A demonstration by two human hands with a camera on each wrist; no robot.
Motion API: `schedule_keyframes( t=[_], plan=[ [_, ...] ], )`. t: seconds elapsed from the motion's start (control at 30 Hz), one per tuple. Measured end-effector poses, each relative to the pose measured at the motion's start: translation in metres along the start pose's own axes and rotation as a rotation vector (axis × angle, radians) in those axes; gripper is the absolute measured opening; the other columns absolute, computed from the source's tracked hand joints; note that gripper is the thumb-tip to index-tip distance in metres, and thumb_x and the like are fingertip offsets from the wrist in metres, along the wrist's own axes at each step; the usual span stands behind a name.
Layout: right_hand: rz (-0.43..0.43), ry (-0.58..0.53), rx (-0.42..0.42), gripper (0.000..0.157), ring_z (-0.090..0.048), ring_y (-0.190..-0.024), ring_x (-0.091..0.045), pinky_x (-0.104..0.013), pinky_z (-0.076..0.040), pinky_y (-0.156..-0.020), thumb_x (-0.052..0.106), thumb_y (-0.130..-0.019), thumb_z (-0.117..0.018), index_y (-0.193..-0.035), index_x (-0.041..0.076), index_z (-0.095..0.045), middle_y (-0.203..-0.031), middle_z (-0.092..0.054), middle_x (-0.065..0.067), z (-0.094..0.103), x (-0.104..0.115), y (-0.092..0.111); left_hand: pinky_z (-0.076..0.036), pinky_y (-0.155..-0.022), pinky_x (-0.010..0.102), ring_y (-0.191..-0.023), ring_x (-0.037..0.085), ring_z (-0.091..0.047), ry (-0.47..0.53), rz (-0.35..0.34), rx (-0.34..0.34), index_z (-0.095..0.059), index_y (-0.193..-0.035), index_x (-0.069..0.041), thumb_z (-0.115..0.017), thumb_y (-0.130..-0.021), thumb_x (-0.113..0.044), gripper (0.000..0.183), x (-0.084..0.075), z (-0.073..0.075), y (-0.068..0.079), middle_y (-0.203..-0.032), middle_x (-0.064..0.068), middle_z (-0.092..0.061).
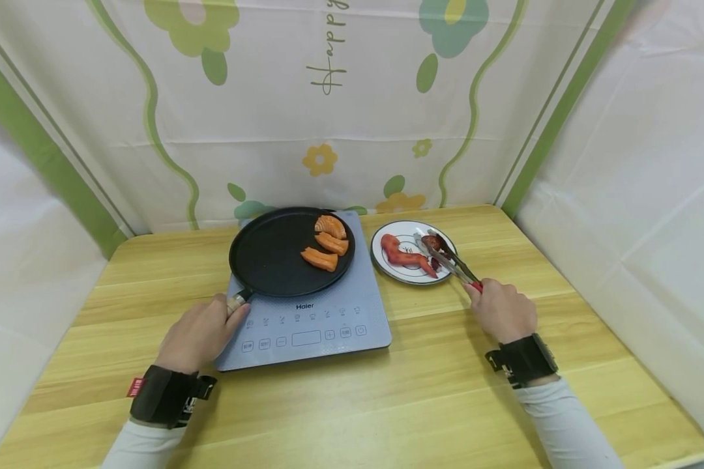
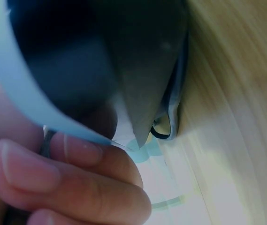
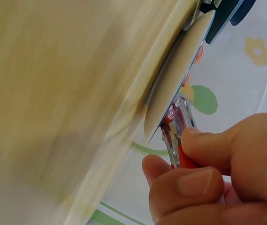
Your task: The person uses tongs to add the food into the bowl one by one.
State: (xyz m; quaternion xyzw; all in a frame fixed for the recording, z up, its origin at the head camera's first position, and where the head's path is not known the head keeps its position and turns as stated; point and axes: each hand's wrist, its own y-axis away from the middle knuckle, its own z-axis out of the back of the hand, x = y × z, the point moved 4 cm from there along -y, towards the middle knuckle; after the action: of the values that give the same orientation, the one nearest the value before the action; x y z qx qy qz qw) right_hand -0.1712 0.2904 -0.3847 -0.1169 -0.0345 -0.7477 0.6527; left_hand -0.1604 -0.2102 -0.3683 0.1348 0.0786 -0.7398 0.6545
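R hand (image 1: 507, 312): fingers are gripping tongs (image 1: 453, 267) at the red part; tong arms are standing apart, w/ a dark reddish food pc (image 1: 431, 241) lying betw. them on the R side of the plate (image 1: 400, 228); can't tell if it's being pinched. A red curved pc (image 1: 407, 258) is lying just L of the tips. L hand (image 1: 199, 335): fingers are gripping the pan handle (image 1: 235, 301); pan (image 1: 276, 254) is sitting on the hob (image 1: 305, 326), 3 orange pcs (image 1: 331, 244) lying along its R side. Hob and plate are resting on the bench (image 1: 434, 391). Risks (judgement): a loose squeeze could be letting the pc slip; tips dragging on the rim could be tipping the plate; tips catching the red pc could be shoving it off; a pull on the handle could be sliding the pan on the hob. Orientation: tongs' long axis is running diag. over the plate's R edge, tips pointing away fr. the person and L; pan handle is pointing near-L, red pc's long axis slanting far-L to near-R.
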Motion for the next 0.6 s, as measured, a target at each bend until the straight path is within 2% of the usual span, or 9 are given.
schedule_keyframes(
  t=[0.2, 0.6],
  plan=[
    [0.017, -0.005, -0.027, 0.046, -0.047, -0.053, -0.026, -0.041, -0.032, -0.042, 0.051, -0.099, -0.040, -0.075, 0.013, -0.048, -0.062, -0.047, -0.008, -0.0007, 0.0018, -0.0004, -0.032, -0.049, 0.032, -0.057, 0.018, -0.044, 0.000, -0.009, -0.001, -0.046, -0.091, -0.003, -0.039, -0.100, -0.051, 0.049, 0.0009, -0.0005, -0.0005, -0.067, 0.006, -0.040],
    [0.019, -0.004, 0.004, 0.044, -0.046, -0.054, -0.025, -0.040, -0.032, -0.043, 0.048, -0.101, -0.038, -0.075, 0.014, -0.049, -0.061, -0.046, -0.007, -0.0023, 0.0040, 0.0000, -0.031, -0.049, 0.032, -0.057, 0.018, -0.043, 0.004, -0.012, -0.005, -0.045, -0.089, -0.004, -0.038, -0.100, -0.052, 0.050, 0.0012, -0.0013, -0.0001, -0.067, 0.006, -0.040]
  ],
)
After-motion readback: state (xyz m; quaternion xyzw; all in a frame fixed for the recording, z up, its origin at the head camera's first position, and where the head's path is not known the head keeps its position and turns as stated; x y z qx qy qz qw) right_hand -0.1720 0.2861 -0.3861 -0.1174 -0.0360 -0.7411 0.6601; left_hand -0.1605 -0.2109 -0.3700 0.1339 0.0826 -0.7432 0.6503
